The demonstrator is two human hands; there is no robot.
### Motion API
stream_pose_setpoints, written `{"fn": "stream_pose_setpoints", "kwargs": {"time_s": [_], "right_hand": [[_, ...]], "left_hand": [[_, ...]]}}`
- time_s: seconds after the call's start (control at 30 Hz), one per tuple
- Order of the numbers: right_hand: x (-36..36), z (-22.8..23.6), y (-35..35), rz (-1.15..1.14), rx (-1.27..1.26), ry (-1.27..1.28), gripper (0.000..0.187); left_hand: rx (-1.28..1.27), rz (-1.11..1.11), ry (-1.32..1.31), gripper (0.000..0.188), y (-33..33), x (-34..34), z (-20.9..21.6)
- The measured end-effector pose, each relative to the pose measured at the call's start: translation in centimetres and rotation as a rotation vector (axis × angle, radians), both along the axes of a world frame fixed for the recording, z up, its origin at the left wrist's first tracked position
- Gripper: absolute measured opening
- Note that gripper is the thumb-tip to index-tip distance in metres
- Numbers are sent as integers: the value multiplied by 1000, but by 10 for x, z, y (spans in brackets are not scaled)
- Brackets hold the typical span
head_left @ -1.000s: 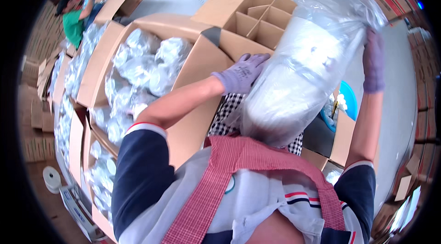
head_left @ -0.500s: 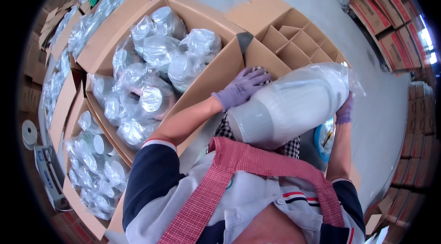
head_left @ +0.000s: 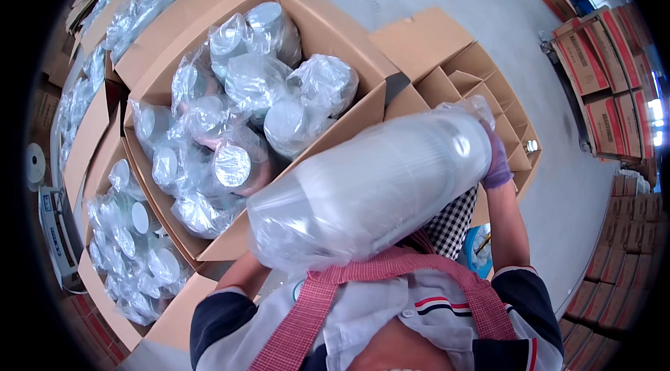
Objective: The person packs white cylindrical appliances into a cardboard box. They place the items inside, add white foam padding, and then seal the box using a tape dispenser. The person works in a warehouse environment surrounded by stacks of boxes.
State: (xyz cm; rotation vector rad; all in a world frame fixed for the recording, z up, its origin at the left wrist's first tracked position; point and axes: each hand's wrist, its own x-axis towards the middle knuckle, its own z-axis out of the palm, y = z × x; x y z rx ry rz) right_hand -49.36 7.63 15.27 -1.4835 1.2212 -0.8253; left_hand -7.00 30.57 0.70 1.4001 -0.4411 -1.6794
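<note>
In front of my chest lies a large whitish, rounded cylinder in a clear plastic bag (head_left: 370, 179), slanting up to the right. My right hand (head_left: 497, 161), in a purple glove, grips its upper right end. My left forearm reaches up to the lower left end of the bundle, which hides that hand and its fingers. Just beyond the bundle stands an open cardboard box (head_left: 230, 242), filled with several bagged cylinders (head_left: 258, 81). To its right is another open box with cardboard dividers (head_left: 481, 85); the bundle overlaps its near edge.
A second box of bagged pieces (head_left: 143, 259) stands at the lower left, and bagged goods (head_left: 132, 15) fill others at the far left. Stacked cartons (head_left: 593, 67) line the right side. A blue tub (head_left: 477, 249) sits near my right forearm.
The bagged cylinder has shifted left and now covers more of the near box's edge. My left hand has gone from its upper side to out of sight behind it. The right hand moved left with it.
</note>
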Motion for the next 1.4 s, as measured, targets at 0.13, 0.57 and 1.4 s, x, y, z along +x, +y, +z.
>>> {"fn": "stream_pose_setpoints", "kwargs": {"time_s": [0.13, 0.57, 1.4], "right_hand": [[55, 47, -51, -25, 117, -239, 46], [304, -84, -198, -63, -70, -187, 43], [332, -106, -141, 630, -620, 950, 80]], "left_hand": [[-150, 249, 186, 41, -27, -31, 40], [-672, 254, -1324, 19, -155, 114, 127], [-648, 820, -37, 32, -415, 165, 63]]}}
